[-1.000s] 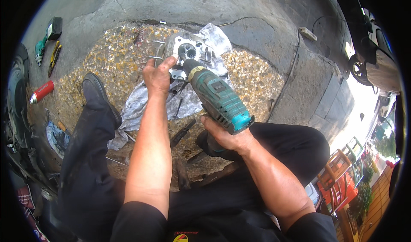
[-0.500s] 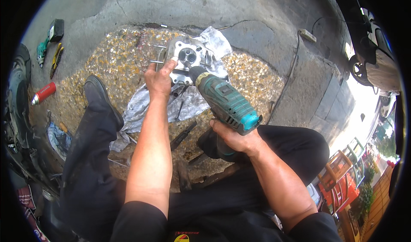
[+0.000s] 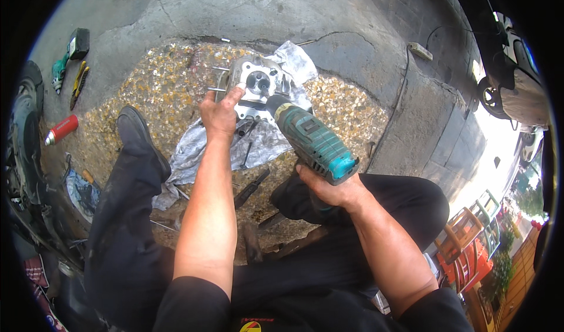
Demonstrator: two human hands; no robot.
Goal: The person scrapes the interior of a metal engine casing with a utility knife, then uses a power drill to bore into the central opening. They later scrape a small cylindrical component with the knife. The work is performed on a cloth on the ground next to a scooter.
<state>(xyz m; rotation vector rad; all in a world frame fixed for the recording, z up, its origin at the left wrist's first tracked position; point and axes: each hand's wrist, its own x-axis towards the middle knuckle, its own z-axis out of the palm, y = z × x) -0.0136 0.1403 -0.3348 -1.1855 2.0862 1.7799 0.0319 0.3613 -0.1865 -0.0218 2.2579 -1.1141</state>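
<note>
Cylinder head (image 3: 260,84) under the cordless drill (image 3: 317,141): work seemingly unfinished

The cylinder head lay on a stained cloth (image 3: 264,141), with its combustion chamber (image 3: 257,79) facing up and metal studs (image 3: 216,89) standing out from its left side. The left hand (image 3: 220,114) was closed on the near left edge of the head. The drill came from the lower right of the head, its nose directed toward the chamber; I could not tell whether a bit touched the metal. The right hand (image 3: 335,188) was clamped around the drill's handle.

As for progress, the head was already loose from any engine and its chamber lay exposed. The work there seemed not yet complete, since the drill was at the chamber; how much was left could not be judged.

Below the head, a slim dark bolt (image 3: 247,154) lay on the cloth. Well to the left of the head were yellow pliers (image 3: 80,76), a second power tool (image 3: 59,73) and a red can (image 3: 62,129).
</note>
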